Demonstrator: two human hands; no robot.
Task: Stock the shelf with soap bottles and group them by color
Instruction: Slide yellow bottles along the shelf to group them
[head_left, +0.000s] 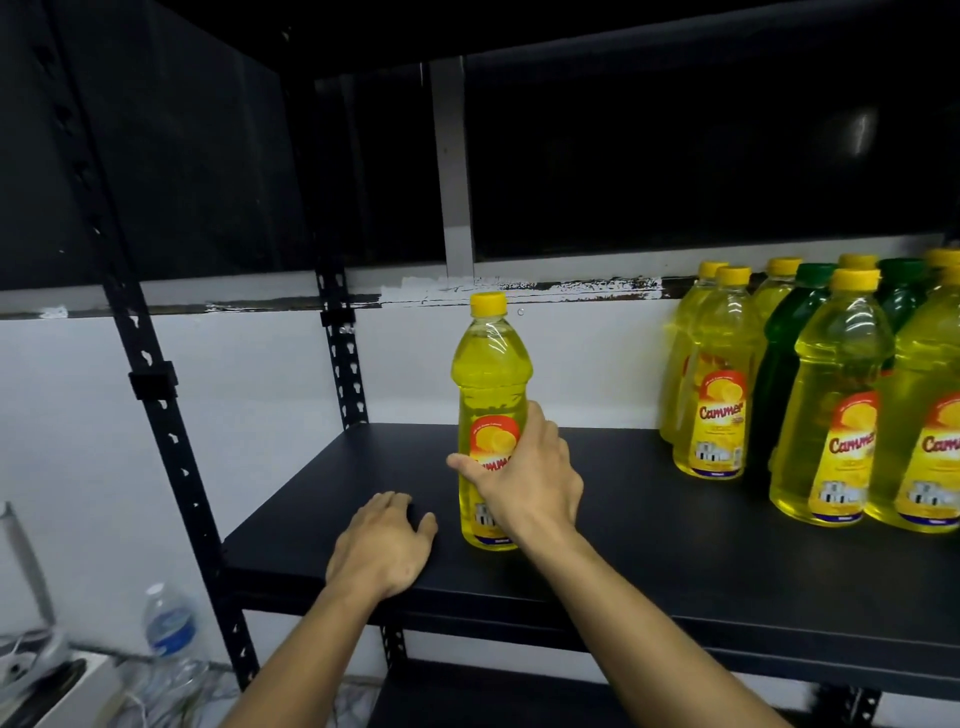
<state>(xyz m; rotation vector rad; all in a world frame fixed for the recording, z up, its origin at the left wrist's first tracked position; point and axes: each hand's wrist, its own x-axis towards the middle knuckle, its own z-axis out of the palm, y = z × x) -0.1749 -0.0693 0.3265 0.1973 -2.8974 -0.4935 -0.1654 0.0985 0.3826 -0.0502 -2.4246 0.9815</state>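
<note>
Clear plastic water bottle (169, 631) with a blue label stands low at far left, on the floor beside the rack, among loose cables (156, 696). Black perforated uprights (150, 374) frame the left end of the shelf unit; a white wall shows behind.

Left hand (382, 551) lies palm down on the black shelf (675, 571), near its front edge. Its fingers are relaxed and slightly spread, holding nothing. It sits just beside the base of a yellow soap bottle, apart from it.

Yellow soap bottle (491, 395) stands upright on the shelf, left of centre, well apart from the other stock. Yellow cap, red and yellow label partly covered by the hand.

Right hand (524, 478) grips this bottle around its middle. The thumb crosses the label on the front; the other fingers curl round the right side and behind, mostly hidden.

Grouped bottles (810, 395) crowd the right end of the shelf, upright and touching or nearly so. Most are yellow with yellow caps. Two green bottles (795, 332) with green caps stand mixed in among them, toward the back. The cluster runs out of view at the right edge, so its full count cannot be told.
</note>
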